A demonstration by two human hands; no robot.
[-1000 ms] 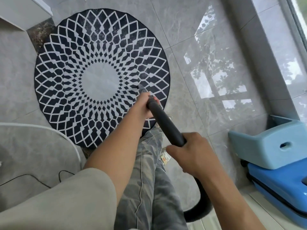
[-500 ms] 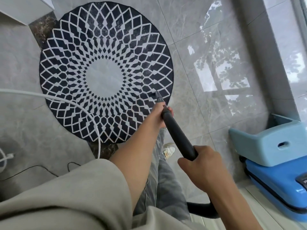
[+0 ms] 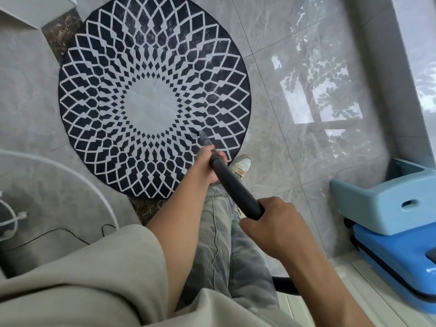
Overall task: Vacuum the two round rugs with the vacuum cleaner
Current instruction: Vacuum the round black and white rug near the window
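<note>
Left hand [image 3: 207, 165] and right hand [image 3: 276, 228] grip the dark vacuum wand [image 3: 236, 187], its nozzle [image 3: 203, 138] on the near side of the round rug [image 3: 106, 90], where I judge suction could lift and bunch it.

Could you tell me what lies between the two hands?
In the head view, the vacuum wand spans from left hand to right hand.

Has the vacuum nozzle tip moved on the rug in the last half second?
Yes. The nozzle tip slid from near the rug's right rim inward toward its pale centre.
</note>
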